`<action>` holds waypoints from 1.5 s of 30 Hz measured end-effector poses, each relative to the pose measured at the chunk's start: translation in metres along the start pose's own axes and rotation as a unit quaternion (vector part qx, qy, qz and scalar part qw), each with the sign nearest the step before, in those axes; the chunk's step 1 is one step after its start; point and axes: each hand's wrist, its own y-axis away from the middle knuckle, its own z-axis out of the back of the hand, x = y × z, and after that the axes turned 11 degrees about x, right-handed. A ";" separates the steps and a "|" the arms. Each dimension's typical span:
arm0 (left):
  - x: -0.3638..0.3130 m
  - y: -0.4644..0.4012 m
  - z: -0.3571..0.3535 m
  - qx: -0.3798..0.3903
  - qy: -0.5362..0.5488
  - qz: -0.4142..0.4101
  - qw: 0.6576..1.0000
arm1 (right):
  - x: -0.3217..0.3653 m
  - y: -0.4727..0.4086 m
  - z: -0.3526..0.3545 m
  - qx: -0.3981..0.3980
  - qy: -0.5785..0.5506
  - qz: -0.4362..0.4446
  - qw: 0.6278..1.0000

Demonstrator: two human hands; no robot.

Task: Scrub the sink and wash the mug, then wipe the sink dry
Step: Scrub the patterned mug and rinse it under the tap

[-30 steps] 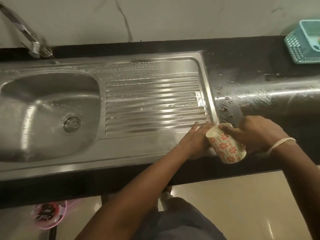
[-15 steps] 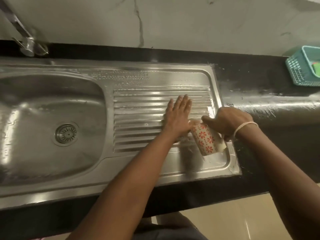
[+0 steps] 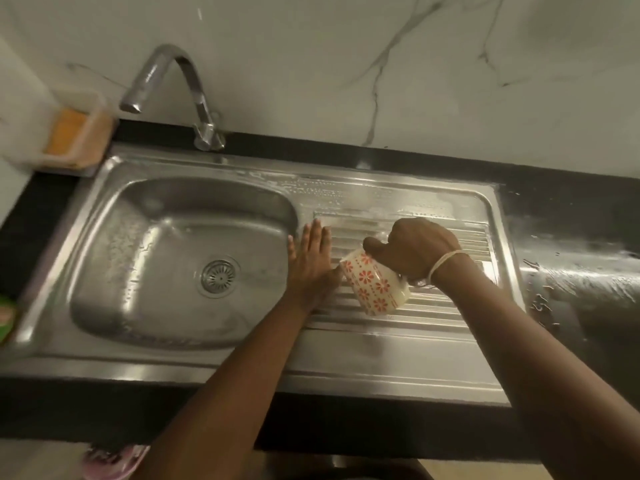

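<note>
Head view: left hand (image 3: 310,263) flat, fingers straight, should sweep water off the drainboard (image 3: 398,306) toward nine o'clock into the sink (image 3: 114,188), while right hand (image 3: 415,249) grips the mug (image 3: 375,284).

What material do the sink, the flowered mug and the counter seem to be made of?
The silver sink with ribbed drainboard looks like brushed stainless steel: grey metal with soft streaky reflections. The cream mug with red flowers is probably glazed ceramic, smooth and glossy. The black counter seems polished stone, dark and mirror-like where wet.
</note>
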 end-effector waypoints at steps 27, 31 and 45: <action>0.213 0.043 0.147 -0.134 0.085 0.057 0.986 | 0.182 -0.015 0.008 -0.058 -0.263 0.079 0.960; 0.234 0.014 0.201 -0.141 0.089 0.004 0.986 | 0.207 -0.034 0.009 -0.067 -0.322 0.047 0.943; 0.272 -0.050 0.247 -0.115 0.067 -0.078 0.988 | 0.278 -0.093 -0.002 -0.047 -0.535 0.023 0.843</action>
